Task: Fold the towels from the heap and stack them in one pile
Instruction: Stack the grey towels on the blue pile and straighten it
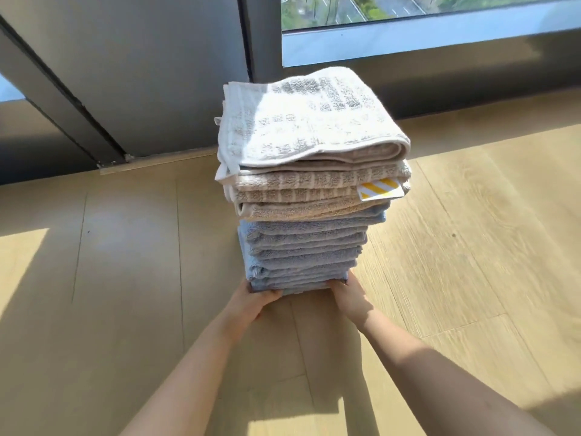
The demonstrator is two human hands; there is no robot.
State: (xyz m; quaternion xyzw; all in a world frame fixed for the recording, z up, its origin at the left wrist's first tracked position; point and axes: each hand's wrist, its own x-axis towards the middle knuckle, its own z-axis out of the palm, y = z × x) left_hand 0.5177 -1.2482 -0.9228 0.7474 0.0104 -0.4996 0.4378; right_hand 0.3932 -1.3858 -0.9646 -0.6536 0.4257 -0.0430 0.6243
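Note:
A tall pile of folded towels (306, 196) stands on the wooden floor near the window wall. Several blue-grey towels (301, 250) form the lower part, beige ribbed ones (298, 190) lie above, and a pale checked towel (308, 121) tops it. A yellow-striped label (380, 188) sticks out on the right side. My left hand (251, 302) grips the bottom left corner of the pile, fingers tucked under it. My right hand (349, 297) grips the bottom right corner the same way. No loose heap is in view.
A dark grey wall and window frame (251, 39) rise just behind the pile. Light wooden floor (125, 247) spreads to the left, right and toward me, with patches of sunlight and shadow.

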